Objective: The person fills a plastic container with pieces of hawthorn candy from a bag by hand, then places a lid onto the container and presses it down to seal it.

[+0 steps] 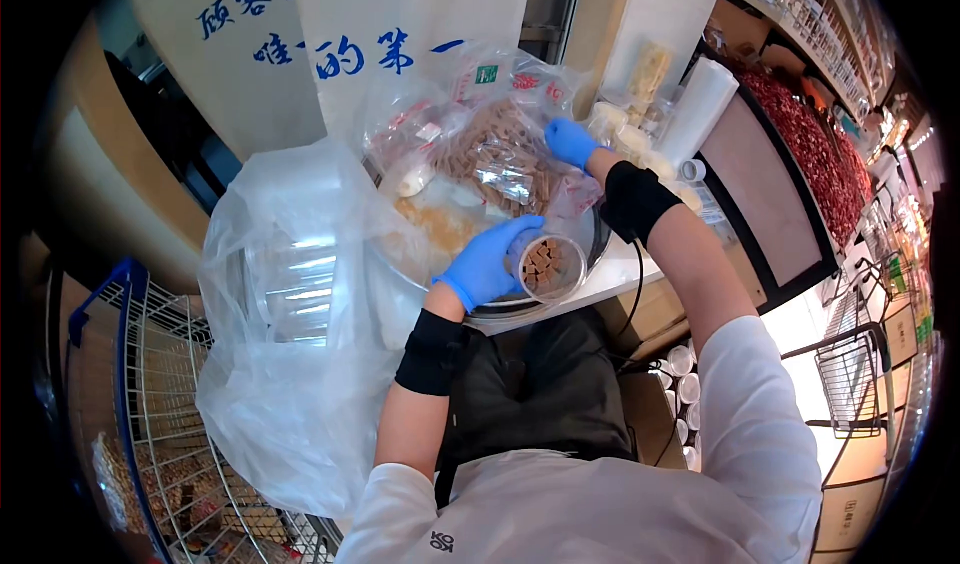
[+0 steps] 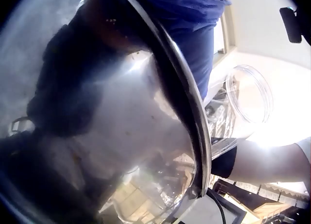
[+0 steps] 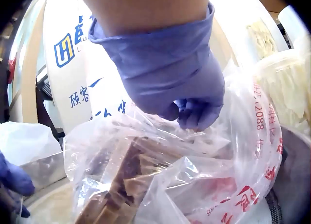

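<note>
In the head view my blue-gloved left hand [image 1: 490, 262] grips a clear round plastic tub [image 1: 575, 282] with brown cut pieces [image 1: 541, 264] inside. The tub is tilted with its mouth towards me, over the front rim of a wide metal pan [image 1: 480, 314]. On the pan lies a clear plastic bag [image 3: 243, 161] with red print, full of brown strips [image 3: 124, 178]. My gloved right hand [image 3: 170, 83] pinches the bag's film with curled fingers, at the far right side of the pan. The left wrist view shows the shiny pan underside and the clear tub [image 2: 250, 95] beyond its rim.
A large translucent bag of stacked clear containers [image 1: 310, 294] stands left of the pan. Beyond it is a wire shopping cart [image 1: 150, 384]. To the right are tubs of pale food [image 1: 612, 122], a white plastic roll [image 1: 702, 109] and a bin of dark red goods [image 1: 815, 144].
</note>
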`<state>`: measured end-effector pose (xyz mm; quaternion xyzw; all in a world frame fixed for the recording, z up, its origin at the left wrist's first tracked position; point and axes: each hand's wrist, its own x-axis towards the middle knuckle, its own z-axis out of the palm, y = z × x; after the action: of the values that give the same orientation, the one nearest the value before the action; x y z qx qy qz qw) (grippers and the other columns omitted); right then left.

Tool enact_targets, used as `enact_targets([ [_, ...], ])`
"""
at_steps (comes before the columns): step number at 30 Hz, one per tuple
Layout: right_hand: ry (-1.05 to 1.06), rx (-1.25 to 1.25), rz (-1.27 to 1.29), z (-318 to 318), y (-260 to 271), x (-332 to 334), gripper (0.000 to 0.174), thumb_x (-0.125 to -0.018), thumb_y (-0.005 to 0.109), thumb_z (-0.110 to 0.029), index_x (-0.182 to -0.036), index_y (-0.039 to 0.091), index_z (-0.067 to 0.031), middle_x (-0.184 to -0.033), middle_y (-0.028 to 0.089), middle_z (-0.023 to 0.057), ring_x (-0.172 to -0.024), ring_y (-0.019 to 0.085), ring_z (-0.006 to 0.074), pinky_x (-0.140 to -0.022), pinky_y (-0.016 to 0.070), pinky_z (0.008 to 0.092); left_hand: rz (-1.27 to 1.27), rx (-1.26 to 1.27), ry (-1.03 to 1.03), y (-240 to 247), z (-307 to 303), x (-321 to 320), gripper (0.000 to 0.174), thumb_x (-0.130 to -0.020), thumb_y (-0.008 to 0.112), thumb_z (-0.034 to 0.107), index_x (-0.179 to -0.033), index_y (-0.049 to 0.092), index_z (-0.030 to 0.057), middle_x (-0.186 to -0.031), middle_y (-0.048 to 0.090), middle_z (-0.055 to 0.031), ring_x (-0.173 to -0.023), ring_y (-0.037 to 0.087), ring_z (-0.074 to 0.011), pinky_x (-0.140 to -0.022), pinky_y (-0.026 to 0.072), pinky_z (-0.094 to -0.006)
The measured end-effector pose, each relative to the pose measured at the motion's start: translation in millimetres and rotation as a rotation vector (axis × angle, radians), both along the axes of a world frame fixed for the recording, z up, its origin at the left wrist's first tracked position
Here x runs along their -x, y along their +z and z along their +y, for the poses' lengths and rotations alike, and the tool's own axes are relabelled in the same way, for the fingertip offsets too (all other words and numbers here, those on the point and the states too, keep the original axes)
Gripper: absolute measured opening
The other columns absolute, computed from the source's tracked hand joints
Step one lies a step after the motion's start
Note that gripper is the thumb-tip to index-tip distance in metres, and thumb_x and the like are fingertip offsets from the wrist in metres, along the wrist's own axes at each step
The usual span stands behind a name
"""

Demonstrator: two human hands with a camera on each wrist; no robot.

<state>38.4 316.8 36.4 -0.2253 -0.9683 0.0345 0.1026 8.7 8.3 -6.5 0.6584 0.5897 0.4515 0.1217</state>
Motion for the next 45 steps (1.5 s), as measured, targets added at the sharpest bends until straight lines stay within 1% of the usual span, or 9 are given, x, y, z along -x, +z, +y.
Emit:
enact_targets([
  [4,0.095,0.018,0.271,13.7,-22.1,0.6,0.033,-0.092,0.051,-0.028,-0.095,0.068,0.0000,-0.096,0.067,0.0265,-0.089,0.065,0.0433,-0.079,0.0523,0.0480,-0.070,0.029,0.058,-7.1,0.5,0.4,0.076,-0.066,0.083,0.008,-0.135,0.050,0.0107,-0.124,0.062,-0.0144,-0.114,0.060,-0.0328,-0.099,0.0485,-0.0395],
  [9,-0.055,0.055,-0.112,25.6,-19.0,-3.2,0.034,-0.086,0.059,-0.032,-0.099,0.070,-0.0020,-0.098,0.068,0.0247,-0.090,0.066,0.0404,-0.080,0.0532,0.0456,0.004,0.072,0.044,-7.5,-2.3,0.7,0.081,-0.064,0.084,0.008,-0.136,0.048,0.0104,-0.123,0.061,-0.0160,-0.111,0.060,-0.0341,-0.097,0.0494,-0.0395],
  [13,0.014,0.082,0.058,19.9,-18.4,-14.2,0.038,-0.085,0.057,-0.033,-0.104,0.071,-0.0039,-0.103,0.069,0.0243,-0.094,0.067,0.0399,-0.088,0.0520,0.0436,0.011,0.157,0.065,-4.5,-2.9,-0.9,0.086,-0.061,0.086,0.011,-0.138,0.047,0.0091,-0.122,0.062,-0.0177,-0.111,0.060,-0.0353,-0.097,0.0496,-0.0396],
  [18,0.067,0.051,-0.109,26.9,-23.0,-6.3,0.031,-0.084,0.060,-0.034,-0.092,0.072,-0.0064,-0.090,0.070,0.0204,-0.081,0.067,0.0389,-0.074,0.0525,0.0459,0.047,0.174,0.073,-11.3,-0.1,-0.4,0.088,-0.059,0.087,0.012,-0.138,0.048,0.0080,-0.123,0.061,-0.0193,-0.112,0.060,-0.0368,-0.097,0.0495,-0.0399],
  [31,0.012,0.141,0.072,12.8,-14.0,-22.5,0.023,-0.080,0.060,-0.024,-0.083,0.070,-0.0035,-0.089,0.070,0.0201,-0.080,0.067,0.0398,-0.075,0.0534,0.0450,0.043,0.175,0.067,-8.2,-3.1,1.8,0.089,-0.058,0.087,0.011,-0.138,0.048,0.0086,-0.122,0.061,-0.0178,-0.112,0.059,-0.0362,-0.097,0.0491,-0.0405],
  [35,0.022,0.212,0.404,-4.4,26.4,-38.6,0.022,-0.078,0.073,-0.022,-0.087,0.066,-0.0027,-0.080,0.069,0.0141,-0.073,0.067,0.0277,-0.071,0.0529,0.0385,0.033,0.171,0.088,-8.6,-3.8,1.6,0.089,-0.058,0.087,0.010,-0.138,0.047,0.0075,-0.124,0.061,-0.0178,-0.114,0.058,-0.0361,-0.099,0.0482,-0.0402],
  [39,0.193,0.639,0.620,-57.7,62.9,-85.6,0.023,-0.086,0.074,-0.019,-0.100,0.064,-0.0033,-0.087,0.065,-0.0008,-0.077,0.058,0.0081,-0.070,0.0494,0.0252,0.066,0.161,0.114,-18.0,0.4,3.4,0.087,-0.058,0.087,0.009,-0.136,0.048,0.0054,-0.125,0.060,-0.0186,-0.115,0.058,-0.0365,-0.101,0.0468,-0.0390],
  [41,0.213,0.547,0.509,-86.4,74.0,-126.3,0.021,-0.089,0.071,-0.019,-0.101,0.064,-0.0034,-0.089,0.064,-0.0009,-0.077,0.057,0.0061,-0.069,0.0487,0.0231,0.078,0.183,0.140,-18.3,-0.3,2.5,0.086,-0.058,0.087,0.010,-0.135,0.049,0.0054,-0.125,0.060,-0.0182,-0.115,0.057,-0.0363,-0.101,0.0469,-0.0391],
  [45,0.143,0.789,0.425,-142.0,68.4,-180.7,0.015,-0.087,0.072,-0.010,-0.100,0.065,-0.0037,-0.088,0.063,-0.0015,-0.083,0.060,0.0062,-0.076,0.0508,0.0230,0.103,0.255,0.180,-12.9,-2.4,0.3,0.081,-0.058,0.088,0.011,-0.130,0.052,0.0059,-0.124,0.059,-0.0170,-0.115,0.057,-0.0360,-0.100,0.0476,-0.0396],
])
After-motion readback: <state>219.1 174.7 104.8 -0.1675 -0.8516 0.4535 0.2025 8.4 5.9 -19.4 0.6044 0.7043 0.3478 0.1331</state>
